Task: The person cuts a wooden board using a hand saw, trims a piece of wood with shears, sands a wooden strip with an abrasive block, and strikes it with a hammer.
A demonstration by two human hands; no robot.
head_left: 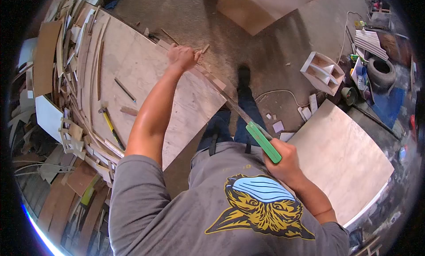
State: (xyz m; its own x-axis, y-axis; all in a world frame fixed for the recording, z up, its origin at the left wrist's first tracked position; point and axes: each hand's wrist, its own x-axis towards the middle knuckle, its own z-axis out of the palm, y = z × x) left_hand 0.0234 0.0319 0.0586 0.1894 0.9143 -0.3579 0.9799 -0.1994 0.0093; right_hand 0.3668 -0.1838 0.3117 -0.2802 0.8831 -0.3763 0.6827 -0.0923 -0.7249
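Observation:
My right hand (pixel 283 158) is wrapped round the green handle of a hand saw (pixel 264 143). The narrow blade points up and left, to the near corner of a pale plywood board (pixel 195 99). My left hand (pixel 183 57) is closed over a wood strip (pixel 208 76) along the board's far edge; its fingertips are partly hidden. A dark rod-like tool (pixel 125 89), a small wood scrap (pixel 129 111) and a hammer (pixel 111 127) with a yellow and black handle lie on the board, left of my left forearm.
Stacked wood offcuts (pixel 73 92) crowd the left side. Another plywood sheet (pixel 341 154) leans at the right. Beyond it are a wooden box (pixel 322 73), a tire (pixel 381 72) and a cable (pixel 283 91) on the floor. A large brown panel (pixel 256 10) stands ahead.

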